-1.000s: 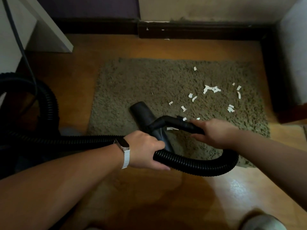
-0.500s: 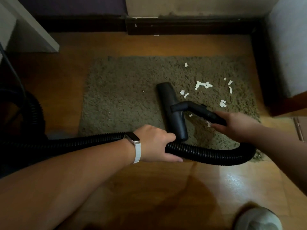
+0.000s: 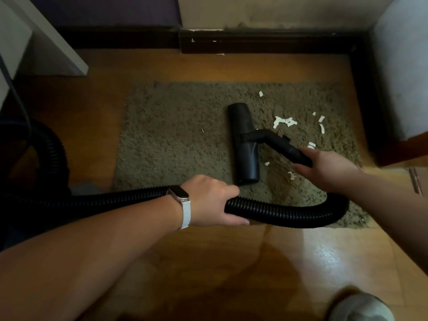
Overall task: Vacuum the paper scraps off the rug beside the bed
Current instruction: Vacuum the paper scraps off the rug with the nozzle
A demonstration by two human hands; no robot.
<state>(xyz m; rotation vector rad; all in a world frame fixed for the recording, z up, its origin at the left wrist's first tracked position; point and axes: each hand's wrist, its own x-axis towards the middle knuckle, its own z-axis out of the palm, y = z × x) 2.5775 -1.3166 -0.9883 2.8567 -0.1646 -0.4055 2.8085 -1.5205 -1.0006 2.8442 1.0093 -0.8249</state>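
A shaggy olive rug (image 3: 176, 144) lies on the wooden floor. Several white paper scraps (image 3: 284, 121) are scattered over its right half. The black vacuum nozzle (image 3: 244, 144) rests flat on the rug, just left of the scraps, lying lengthwise away from me. My right hand (image 3: 324, 166) grips the black handle tube (image 3: 281, 144) joined to the nozzle. My left hand (image 3: 212, 201), with a white watch band on the wrist, is closed around the black ribbed hose (image 3: 289, 210), which curves along the rug's near edge.
The hose runs left to a dark vacuum body (image 3: 34, 158) beside a white furniture panel (image 3: 48, 45). A dark skirting board (image 3: 266, 42) lines the far wall. The bed's pale side (image 3: 403, 72) stands at right. A slippered foot (image 3: 361, 308) shows at bottom right.
The nozzle has swung from the rug's near middle to the right and turned lengthwise, covering some scraps near its path. Both hands moved right with the hose and tube.
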